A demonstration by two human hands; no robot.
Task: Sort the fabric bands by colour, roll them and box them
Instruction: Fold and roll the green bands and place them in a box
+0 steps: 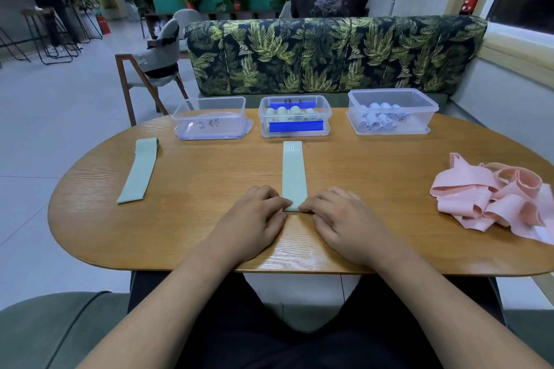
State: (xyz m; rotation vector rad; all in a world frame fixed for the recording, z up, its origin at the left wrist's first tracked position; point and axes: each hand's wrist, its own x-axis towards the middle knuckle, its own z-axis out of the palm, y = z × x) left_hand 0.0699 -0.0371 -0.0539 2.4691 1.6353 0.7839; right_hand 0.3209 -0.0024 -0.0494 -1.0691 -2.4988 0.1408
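Note:
A pale green band [293,171] marked "30" lies flat and straight at the middle of the table, pointing away from me. My left hand [251,222] and my right hand [344,219] pinch its near end from either side with curled fingertips. A second green band [140,170] lies flat at the left. A loose heap of pink bands [497,199] sits at the right. Three clear boxes stand at the far edge: the left box [211,121] looks empty, the middle box [295,117] holds green rolls, the right box [391,112] holds pale lilac rolls.
The oval wooden table [209,243] ends just before my lap. A leaf-patterned sofa back [329,54] stands behind the boxes, with a person seated beyond it. A wooden chair [150,69] stands at the far left.

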